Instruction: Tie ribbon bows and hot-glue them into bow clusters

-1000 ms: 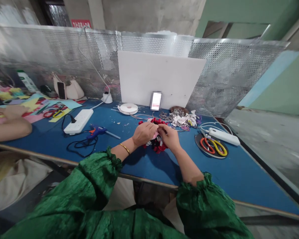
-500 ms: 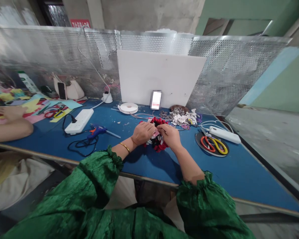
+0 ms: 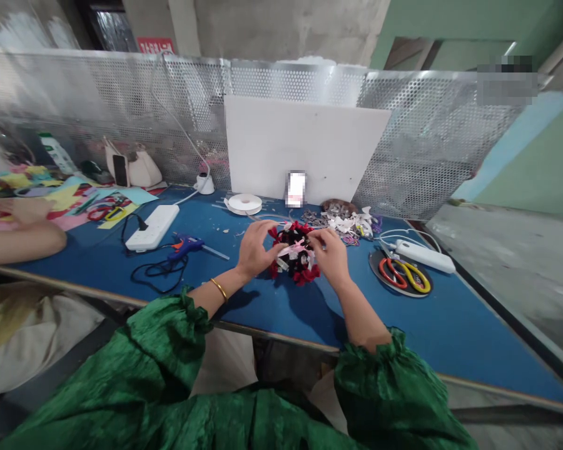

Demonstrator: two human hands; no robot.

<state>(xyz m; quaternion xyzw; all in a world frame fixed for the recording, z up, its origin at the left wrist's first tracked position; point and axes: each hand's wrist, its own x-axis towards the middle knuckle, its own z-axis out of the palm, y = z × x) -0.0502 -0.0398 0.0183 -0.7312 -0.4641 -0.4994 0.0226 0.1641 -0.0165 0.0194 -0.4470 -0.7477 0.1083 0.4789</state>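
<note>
On the blue table in front of me lies a round bundle of red and black ribbon, with pink and white ribbon pieces across its middle. My left hand curves round its left side, the thumb over the pink pieces and the fingers at the far edge. At the right rim, my right hand has its fingers drawn together in a pinch on the bundle. What lies between those fingertips is hidden.
Left of my hands lie a blue glue gun and a white power strip. Behind stand a ribbon spool, a phone and ribbon scraps. Scissors rest at right. A co-worker's arm is far left.
My left hand has drawn back to the left, with thumb and fingers farther apart, so more of the bundle's middle shows. My right hand has shifted slightly right, to the bundle's rim.
</note>
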